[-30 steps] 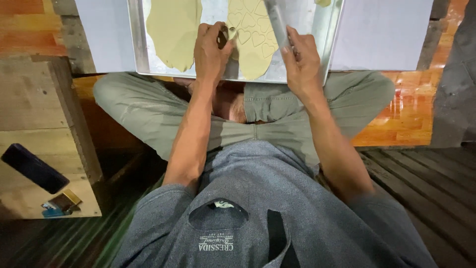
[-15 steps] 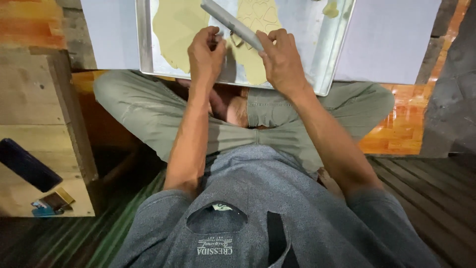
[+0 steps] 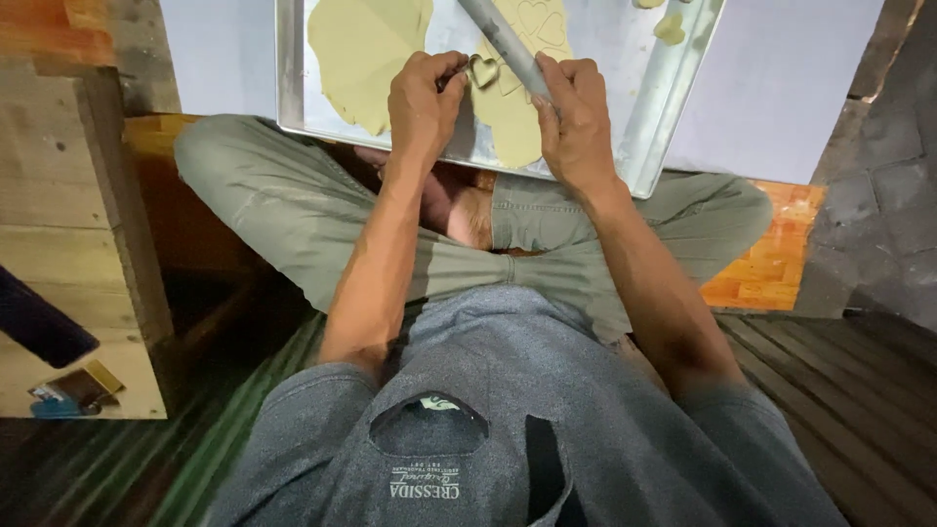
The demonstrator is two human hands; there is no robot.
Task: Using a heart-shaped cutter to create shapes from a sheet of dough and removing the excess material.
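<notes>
Hands at work over a shallow rectangular metal baking tray (image 3: 293, 88), set at the top centre of the frame across crossed legs in olive-green trousers (image 3: 293, 215). Left hand (image 3: 425, 98) curled just left of centre, fingers (image 3: 451, 76) pinched narrow on a small heart-shaped metal cookie cutter (image 3: 483, 70), pressed onto a flat sheet of pale yellow-green rolled dough (image 3: 512, 122) near the tray's middle. Right hand (image 3: 576, 122) just right of it, fingers wrapped tight around a grey metal cylindrical rolling pin (image 3: 503, 39), slanting up and leftward out of the top edge, its lower end hidden inside the fist. Heart outlines already stamped in the dough near the top edge, beside the pin. Second, uncut sheet of the same pale dough (image 3: 366, 54) in the tray's left half, apart from the first. Two small dough scraps (image 3: 669, 27) toward the tray's upper right corner. Pale grey-white sheet (image 3: 791, 78) lying under the tray, spreading to both sides at the top of the frame. Grey T-shirt (image 3: 508, 410) filling the lower centre. Unpainted wooden crate (image 3: 78, 244) at the left edge, with a dark flat object (image 3: 39, 322) and a small gold-and-blue item (image 3: 73, 390) resting on it, too blurred to tell apart further. Orange-stained wooden floorboards (image 3: 766, 268) at centre right, dark slatted planks (image 3: 859, 390) lower right.
</notes>
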